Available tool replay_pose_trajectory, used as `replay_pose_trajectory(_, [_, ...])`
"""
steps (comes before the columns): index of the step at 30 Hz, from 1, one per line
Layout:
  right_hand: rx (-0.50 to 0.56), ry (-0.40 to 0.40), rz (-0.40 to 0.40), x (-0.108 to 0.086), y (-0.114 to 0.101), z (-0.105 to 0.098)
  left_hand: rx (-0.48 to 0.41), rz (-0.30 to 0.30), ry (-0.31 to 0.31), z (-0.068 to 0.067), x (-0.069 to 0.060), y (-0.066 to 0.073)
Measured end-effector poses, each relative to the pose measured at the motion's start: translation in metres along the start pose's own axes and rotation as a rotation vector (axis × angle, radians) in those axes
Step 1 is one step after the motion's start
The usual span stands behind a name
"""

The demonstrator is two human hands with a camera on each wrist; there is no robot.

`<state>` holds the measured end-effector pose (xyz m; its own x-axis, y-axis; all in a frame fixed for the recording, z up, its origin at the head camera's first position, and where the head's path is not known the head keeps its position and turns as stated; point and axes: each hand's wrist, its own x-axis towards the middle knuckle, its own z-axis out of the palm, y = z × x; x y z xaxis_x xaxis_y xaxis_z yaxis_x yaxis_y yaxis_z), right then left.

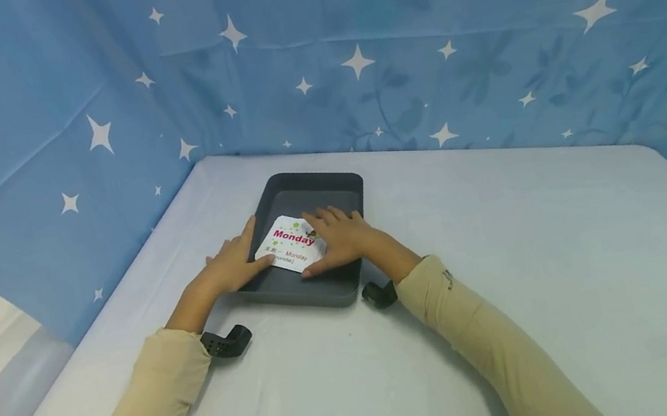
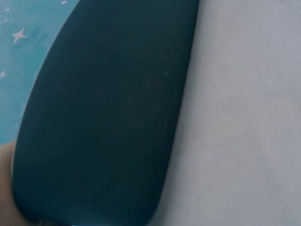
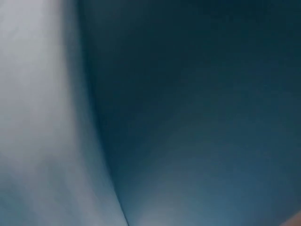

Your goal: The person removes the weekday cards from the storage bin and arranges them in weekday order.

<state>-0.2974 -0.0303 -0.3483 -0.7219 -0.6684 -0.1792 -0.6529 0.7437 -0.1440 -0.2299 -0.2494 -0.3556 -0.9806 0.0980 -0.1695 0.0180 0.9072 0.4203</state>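
A dark grey tray (image 1: 301,294) lies on the white table, and its outer wall (image 2: 103,113) fills much of the left wrist view. Inside it is a white card (image 1: 290,247) printed "Monday". The left hand (image 1: 234,264) reaches over the tray's left rim, thumb at the card's lower left edge, fingers extended along the rim. The right hand (image 1: 341,236) spreads its fingers over the card's right side, thumb near the lower right corner. In the right wrist view the tray's wall (image 3: 197,113) is blurred, with a sliver of skin at the bottom right corner.
The white table (image 1: 547,276) extends on both sides of the tray. A blue curtain (image 1: 412,43) with white stars hangs behind it and at the left. Black wrist devices (image 1: 228,342) stick out from both sleeves near the tray's front edge.
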Motion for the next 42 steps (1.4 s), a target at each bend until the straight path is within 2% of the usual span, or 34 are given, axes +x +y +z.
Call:
replay_pose_trajectory(5, [0.026, -0.009, 0.015, 0.0002, 0.0002, 0.0008, 0.007, -0.012, -0.003, 0.0004, -0.0003, 0.0012])
replay_pose_trajectory(14, [-0.005, 0.037, 0.011, 0.0004, 0.0040, 0.0006, 0.006, -0.021, -0.001, -0.0007, 0.0010, 0.0041])
replay_pose_trajectory(25, [0.016, 0.045, 0.030, -0.0007, 0.0028, 0.0004, 0.001, -0.013, -0.006, 0.0001, 0.0016, 0.0016])
replay_pose_trajectory(30, [0.002, 0.047, 0.012, 0.0007, -0.0005, 0.0036, 0.011, -0.012, -0.013, 0.0006, 0.0014, 0.0001])
replay_pose_trajectory(37, [-0.029, 0.000, 0.027, 0.0019, -0.0005, 0.0014, 0.005, -0.018, -0.002, 0.0002, 0.0032, 0.0012])
replay_pose_trajectory(42, [-0.035, -0.009, 0.009, 0.0021, -0.0013, 0.0008, 0.019, -0.019, -0.002, 0.0005, 0.0033, 0.0017])
